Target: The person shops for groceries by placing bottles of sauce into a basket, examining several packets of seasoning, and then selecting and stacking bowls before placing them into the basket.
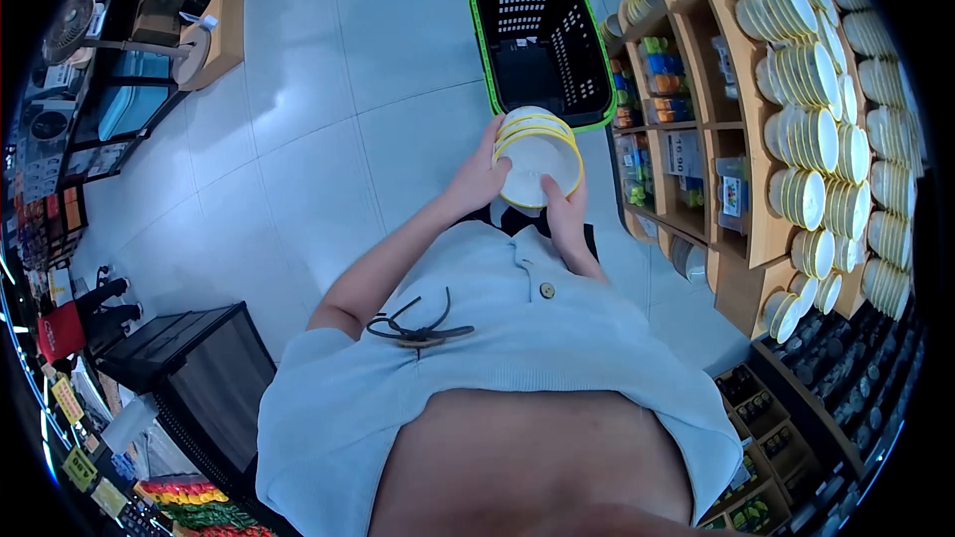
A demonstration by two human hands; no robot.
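Observation:
A short stack of white bowls with yellow rims [537, 169] is held in front of my body, tilted so that the inside of the nearest one faces me. My left hand [480, 174] grips the stack from its left side, thumb over the rim. On the right side my right hand [566, 216] holds it, with the thumb inside the nearest bowl. Just beyond the bowls a black basket with a green rim [480, 50] stands on the floor; its visible inside holds no bowls.
Wooden shelves [736, 139] on the right carry many stacked yellow-rimmed dishes [801, 134] and colourful packages [662, 70]. A fan [70, 28] stands on a display at the upper left. A dark cabinet [214, 388] is at the lower left.

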